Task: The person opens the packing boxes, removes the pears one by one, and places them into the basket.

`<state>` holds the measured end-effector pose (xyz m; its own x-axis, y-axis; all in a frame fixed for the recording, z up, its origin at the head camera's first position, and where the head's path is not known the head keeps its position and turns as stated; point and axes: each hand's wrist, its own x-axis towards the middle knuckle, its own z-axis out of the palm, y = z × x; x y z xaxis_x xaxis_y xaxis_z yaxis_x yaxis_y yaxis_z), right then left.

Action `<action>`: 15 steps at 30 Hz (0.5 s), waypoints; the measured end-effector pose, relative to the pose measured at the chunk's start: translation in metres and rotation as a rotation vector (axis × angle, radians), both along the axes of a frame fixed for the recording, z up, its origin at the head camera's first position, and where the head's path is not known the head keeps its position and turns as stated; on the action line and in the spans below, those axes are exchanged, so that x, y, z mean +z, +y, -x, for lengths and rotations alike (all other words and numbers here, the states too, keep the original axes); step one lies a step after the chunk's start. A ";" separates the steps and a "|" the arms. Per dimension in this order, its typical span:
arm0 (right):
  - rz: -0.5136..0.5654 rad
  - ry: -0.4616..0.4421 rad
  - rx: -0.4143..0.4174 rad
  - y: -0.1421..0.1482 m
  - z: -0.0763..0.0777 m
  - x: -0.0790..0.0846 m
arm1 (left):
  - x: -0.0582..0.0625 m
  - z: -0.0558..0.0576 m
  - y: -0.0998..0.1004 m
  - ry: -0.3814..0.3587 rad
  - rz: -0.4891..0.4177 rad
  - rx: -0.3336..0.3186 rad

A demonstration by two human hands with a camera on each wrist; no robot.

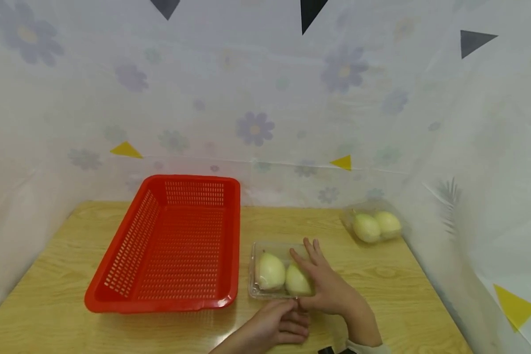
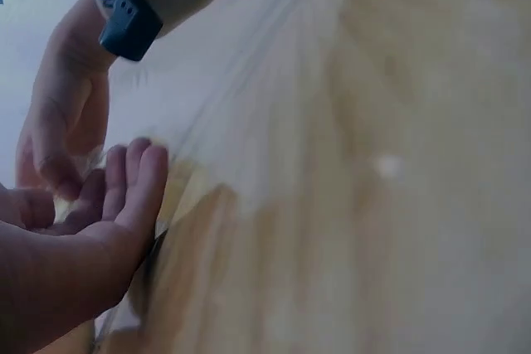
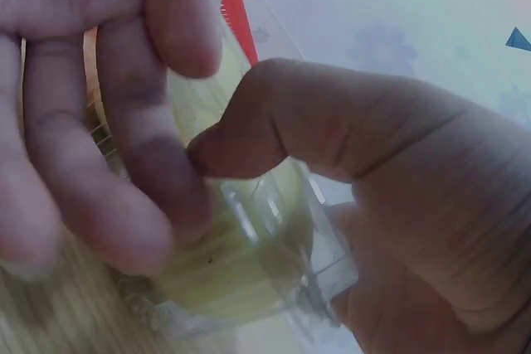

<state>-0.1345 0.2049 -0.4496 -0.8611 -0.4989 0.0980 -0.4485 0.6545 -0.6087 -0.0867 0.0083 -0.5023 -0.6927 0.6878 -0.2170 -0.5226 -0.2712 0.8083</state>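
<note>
Beside the red basket [image 1: 159, 306] on the wooden table [image 1: 292, 221], I observe remotely a clear box [image 1: 278, 248] of two pale fruits [image 1: 272, 271]; the right hand [image 1: 325, 285] grips its right end, the left hand [image 1: 280, 322] curls at its near edge, whether pinching I cannot tell.

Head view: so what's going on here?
A person's right grip holds the right side of a clear container with two pale yellow-green fruits inside; the left grip is at its near edge, and whether it pinches that edge is unclear. A red basket stands to the container's left on the wooden table. Another fruit pack lies toward the table's far right corner.
</note>
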 end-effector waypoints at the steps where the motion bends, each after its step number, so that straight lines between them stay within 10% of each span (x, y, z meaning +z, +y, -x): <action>1: 0.003 0.004 0.002 -0.001 0.000 -0.001 | -0.001 -0.001 0.001 -0.007 -0.012 0.022; 15: -0.004 0.082 0.005 -0.013 0.002 -0.008 | -0.009 0.001 0.003 -0.019 -0.046 0.152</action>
